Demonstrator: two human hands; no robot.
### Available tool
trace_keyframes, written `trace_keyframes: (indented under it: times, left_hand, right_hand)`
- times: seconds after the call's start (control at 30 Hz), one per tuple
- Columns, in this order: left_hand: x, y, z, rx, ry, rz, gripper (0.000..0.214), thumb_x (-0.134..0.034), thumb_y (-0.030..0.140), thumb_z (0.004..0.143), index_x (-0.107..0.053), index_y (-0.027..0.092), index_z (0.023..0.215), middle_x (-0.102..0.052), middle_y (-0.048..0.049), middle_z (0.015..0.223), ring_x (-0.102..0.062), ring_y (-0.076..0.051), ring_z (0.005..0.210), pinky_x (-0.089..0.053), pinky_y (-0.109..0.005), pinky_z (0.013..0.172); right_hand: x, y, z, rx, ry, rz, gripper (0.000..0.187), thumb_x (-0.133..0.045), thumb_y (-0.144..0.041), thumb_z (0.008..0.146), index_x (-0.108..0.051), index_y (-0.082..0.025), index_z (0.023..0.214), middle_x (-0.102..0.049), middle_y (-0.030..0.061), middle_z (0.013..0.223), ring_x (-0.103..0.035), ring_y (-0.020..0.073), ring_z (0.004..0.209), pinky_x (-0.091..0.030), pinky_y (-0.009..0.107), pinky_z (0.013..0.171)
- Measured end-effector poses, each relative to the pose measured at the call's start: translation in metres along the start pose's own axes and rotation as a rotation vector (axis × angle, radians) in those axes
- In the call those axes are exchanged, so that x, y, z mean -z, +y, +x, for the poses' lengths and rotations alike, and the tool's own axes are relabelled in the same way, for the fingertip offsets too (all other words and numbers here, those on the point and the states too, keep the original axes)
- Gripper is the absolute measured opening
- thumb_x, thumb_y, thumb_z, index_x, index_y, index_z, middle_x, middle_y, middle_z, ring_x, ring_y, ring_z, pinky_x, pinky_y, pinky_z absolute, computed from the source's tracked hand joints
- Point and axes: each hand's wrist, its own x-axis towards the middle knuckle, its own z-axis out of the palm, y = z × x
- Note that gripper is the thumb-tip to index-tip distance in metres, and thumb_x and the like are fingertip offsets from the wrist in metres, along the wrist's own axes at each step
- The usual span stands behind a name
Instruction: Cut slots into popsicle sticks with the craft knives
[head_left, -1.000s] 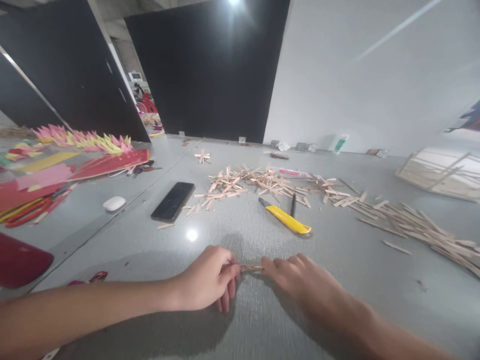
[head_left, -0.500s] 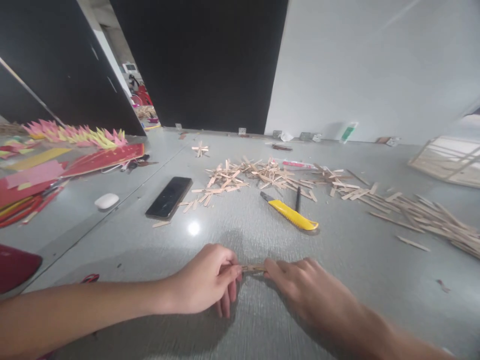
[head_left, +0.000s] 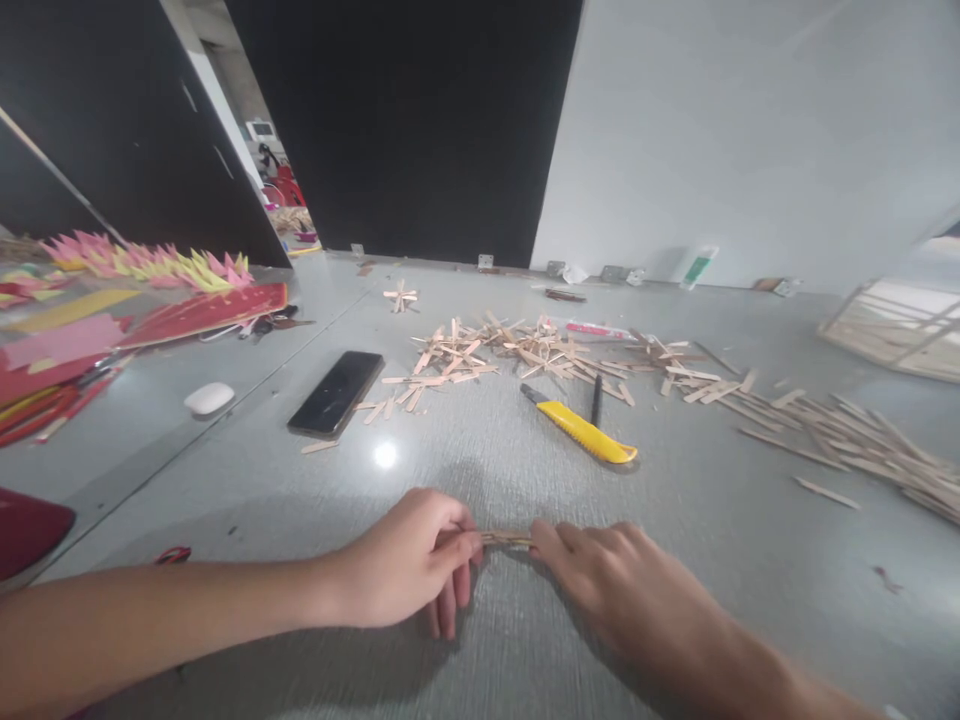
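Observation:
Low on the grey floor (head_left: pixel 675 520), my left hand (head_left: pixel 412 560) and my right hand (head_left: pixel 600 565) pinch the two ends of a small bundle of wooden sticks (head_left: pixel 506 539). Both hands have their fingers closed on it, left from the left end, right from the right end. A yellow utility knife (head_left: pixel 581 435) lies just beyond the hands, with a black pen (head_left: pixel 596 398) beside it. Farther off is a scattered heap of cut wooden sticks (head_left: pixel 525 355).
A black phone (head_left: pixel 336 392) and a white oval object (head_left: pixel 209 398) lie to the left. Red, pink and yellow paper pieces (head_left: pixel 142 300) sit far left. Long sticks (head_left: pixel 847 435) spread on the right, by a wooden frame (head_left: pixel 900 330). Black panels and a white wall stand behind.
The hands hold the same grip on the stick bundle; the view has shifted slightly. Nothing else has moved.

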Motion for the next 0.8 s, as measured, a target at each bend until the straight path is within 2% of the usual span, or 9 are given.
trace_keyframes:
  times: [0.2, 0.5, 0.67, 0.8]
  left_hand:
    - [0.009, 0.010, -0.005, -0.070, -0.157, -0.014, 0.023, -0.036, 0.027, 0.110, -0.049, 0.016, 0.095, -0.067, -0.0027, 0.081, -0.071, -0.013, 0.058, -0.052, -0.021, 0.049]
    - [0.006, 0.009, 0.004, -0.003, -0.123, -0.005, 0.030, -0.029, 0.017, 0.109, -0.051, 0.015, 0.088, -0.065, 0.0000, 0.068, -0.066, -0.011, 0.045, -0.049, -0.018, 0.041]
    - [0.006, 0.009, 0.006, 0.023, -0.106, -0.011, 0.029, -0.028, 0.018, 0.109, -0.050, 0.016, 0.089, -0.064, 0.0006, 0.065, -0.065, -0.011, 0.043, -0.048, -0.017, 0.039]
    - [0.007, 0.011, 0.004, 0.025, -0.112, -0.014, 0.027, -0.032, 0.019, 0.108, -0.051, 0.016, 0.090, -0.064, 0.0003, 0.067, -0.066, -0.012, 0.044, -0.046, -0.016, 0.038]
  right_hand:
    - [0.003, 0.001, 0.002, -0.018, 0.034, -0.038, 0.036, -0.056, 0.003, 0.073, -0.055, -0.020, 0.101, -0.065, -0.0030, 0.074, -0.062, 0.0179, 0.054, -0.035, 0.035, 0.049]
    - [0.004, -0.002, 0.003, -0.022, 0.109, -0.141, 0.029, -0.055, 0.000, 0.070, -0.056, -0.021, 0.090, -0.059, 0.0001, 0.068, -0.057, 0.0220, 0.050, -0.033, 0.037, 0.049]
    - [0.004, 0.007, 0.004, 0.021, 0.080, -0.081, 0.038, -0.054, 0.004, 0.070, -0.053, -0.021, 0.099, -0.063, -0.0026, 0.073, -0.061, 0.0177, 0.054, -0.035, 0.035, 0.050]
    - [0.001, 0.011, 0.004, 0.026, 0.055, -0.045, 0.037, -0.054, 0.003, 0.074, -0.050, -0.022, 0.100, -0.063, -0.0039, 0.074, -0.061, 0.0171, 0.054, -0.032, 0.035, 0.049]
